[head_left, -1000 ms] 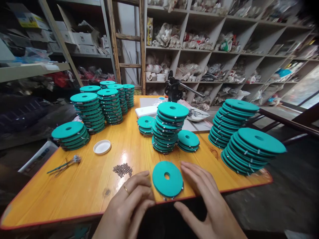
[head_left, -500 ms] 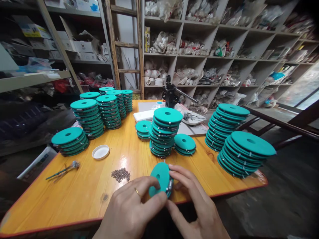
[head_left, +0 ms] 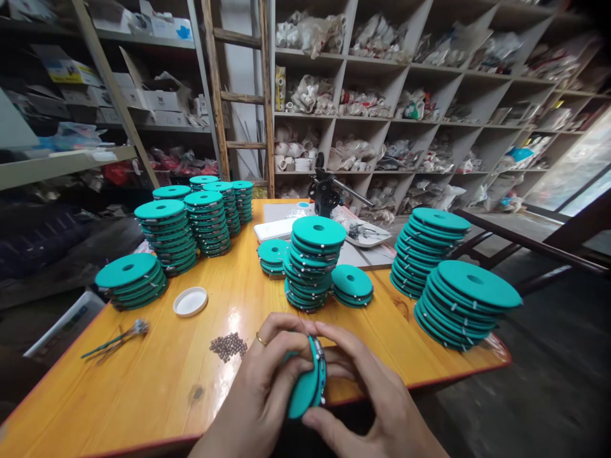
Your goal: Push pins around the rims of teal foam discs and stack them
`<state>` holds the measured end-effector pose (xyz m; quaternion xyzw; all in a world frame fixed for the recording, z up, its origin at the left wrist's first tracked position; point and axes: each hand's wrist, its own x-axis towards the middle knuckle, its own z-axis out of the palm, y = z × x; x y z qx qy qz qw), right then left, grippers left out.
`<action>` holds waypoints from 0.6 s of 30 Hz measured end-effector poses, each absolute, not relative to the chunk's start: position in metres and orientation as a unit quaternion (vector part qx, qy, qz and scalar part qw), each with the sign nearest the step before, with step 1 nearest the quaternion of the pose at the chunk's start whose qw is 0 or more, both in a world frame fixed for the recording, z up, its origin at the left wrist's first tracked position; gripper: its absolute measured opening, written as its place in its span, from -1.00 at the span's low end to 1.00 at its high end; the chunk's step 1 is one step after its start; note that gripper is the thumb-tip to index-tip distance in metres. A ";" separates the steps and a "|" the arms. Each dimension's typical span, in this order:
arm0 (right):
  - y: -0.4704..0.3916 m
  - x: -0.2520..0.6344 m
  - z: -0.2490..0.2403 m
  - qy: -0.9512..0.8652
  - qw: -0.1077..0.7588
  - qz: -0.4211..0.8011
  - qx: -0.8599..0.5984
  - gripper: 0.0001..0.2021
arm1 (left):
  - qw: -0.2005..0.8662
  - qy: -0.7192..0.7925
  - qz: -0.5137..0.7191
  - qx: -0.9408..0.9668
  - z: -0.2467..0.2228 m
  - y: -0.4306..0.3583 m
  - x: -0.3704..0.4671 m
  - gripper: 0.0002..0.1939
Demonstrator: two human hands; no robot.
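Note:
Between both hands, near the front edge of the table, a teal foam line spool (head_left: pixel 304 389) stands tilted on its edge. White-headed pins and small dark pieces show along its rim. My left hand (head_left: pixel 267 381), a ring on one finger, grips the flat face with fingers and thumb. On the other side, my right hand (head_left: pixel 377 397) curls round the rim, fingertips at the top and thumb low down. A small heap of brown beads (head_left: pixel 228 346) lies left of the hands. Just beyond the hands rises a stack of similar spools (head_left: pixel 317 232).
More spool stacks stand at left (head_left: pixel 162 235) and right (head_left: pixel 470 299). A white lid (head_left: pixel 189 301) and a thin bundle of wires (head_left: pixel 117 339) lie on the left. Behind are a black metal device (head_left: pixel 327 194), a white tray (head_left: pixel 367 234) and filled shelves (head_left: pixel 341 57).
The spool has been turned more edge-on, and my left fingers have moved up to its top edge. My right thumb has shifted down along the rim. The view has tilted slightly up.

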<state>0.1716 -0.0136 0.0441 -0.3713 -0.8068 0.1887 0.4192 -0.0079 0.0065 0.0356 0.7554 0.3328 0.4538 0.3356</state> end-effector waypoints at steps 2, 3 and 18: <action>-0.011 0.173 0.050 -0.810 0.425 0.193 -0.354 -0.48 | 0.335 0.328 0.470 0.748 0.032 0.006 -0.005 -0.75; -0.009 0.174 0.054 -0.819 0.423 0.180 -0.343 -0.57 | 0.335 0.326 0.473 0.746 0.031 0.005 -0.005 -0.75; 0.013 0.183 0.066 -0.886 0.349 0.092 -0.292 -0.83 | 0.360 0.334 0.454 0.743 0.028 0.007 -0.001 -0.76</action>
